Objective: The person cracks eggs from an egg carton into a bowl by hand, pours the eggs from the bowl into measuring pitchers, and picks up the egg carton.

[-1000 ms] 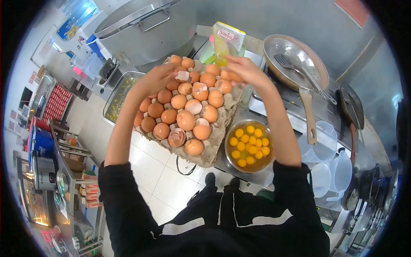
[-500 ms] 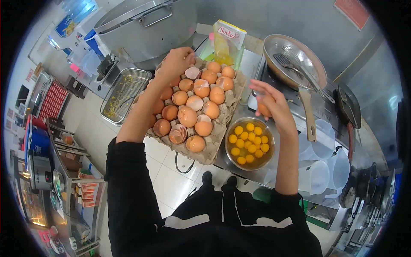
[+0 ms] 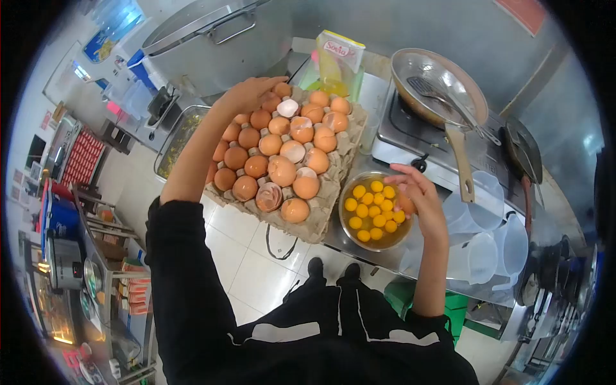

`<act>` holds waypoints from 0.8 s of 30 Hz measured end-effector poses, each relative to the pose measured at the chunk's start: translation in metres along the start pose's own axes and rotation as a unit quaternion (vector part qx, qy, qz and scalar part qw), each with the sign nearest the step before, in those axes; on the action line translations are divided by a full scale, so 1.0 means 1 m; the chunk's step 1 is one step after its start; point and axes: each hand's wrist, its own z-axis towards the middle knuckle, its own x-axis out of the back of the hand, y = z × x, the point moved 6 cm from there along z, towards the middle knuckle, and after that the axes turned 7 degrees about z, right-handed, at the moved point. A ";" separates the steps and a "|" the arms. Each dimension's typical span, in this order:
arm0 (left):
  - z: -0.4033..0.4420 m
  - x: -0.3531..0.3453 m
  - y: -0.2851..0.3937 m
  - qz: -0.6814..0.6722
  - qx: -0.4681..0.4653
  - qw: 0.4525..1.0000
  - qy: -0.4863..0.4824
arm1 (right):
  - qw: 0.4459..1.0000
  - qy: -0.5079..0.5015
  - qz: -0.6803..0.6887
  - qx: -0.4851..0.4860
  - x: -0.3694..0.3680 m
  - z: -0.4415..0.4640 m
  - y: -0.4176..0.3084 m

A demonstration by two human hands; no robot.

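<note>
The work surface (image 3: 343, 243) is a metal counter above a tiled floor (image 3: 250, 276). A brown egg (image 3: 405, 203) is in the right hand (image 3: 419, 200), which is curled partway around it with the index finger extended. The metal bowl (image 3: 342, 228), containing yolks (image 3: 375, 210), is below and to the left of this hand. The egg tray (image 3: 347, 151) is farther left and extends beneath the left hand (image 3: 251, 94). The left hand is palm down at the tray's far end, fingers bent over eggs; whether it grips one cannot be determined. Cracked shells (image 3: 269, 196) sit in the tray, below and to the right of the left hand. Beyond the right hand are the stove (image 3: 396, 150) and frying pan (image 3: 459, 142); translucent jugs (image 3: 475, 258) are to its right.
</note>
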 end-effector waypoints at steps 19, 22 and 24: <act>0.081 -0.045 -0.009 0.272 0.199 0.925 -0.176 | 0.990 0.133 0.051 0.021 0.038 -0.060 0.017; 0.085 -0.055 -0.055 0.264 0.188 0.939 -0.117 | 0.982 0.148 0.120 -0.017 0.047 -0.067 0.036; 0.076 -0.049 -0.060 0.027 0.196 0.975 -0.103 | 0.965 0.138 0.223 -0.023 0.050 -0.071 0.054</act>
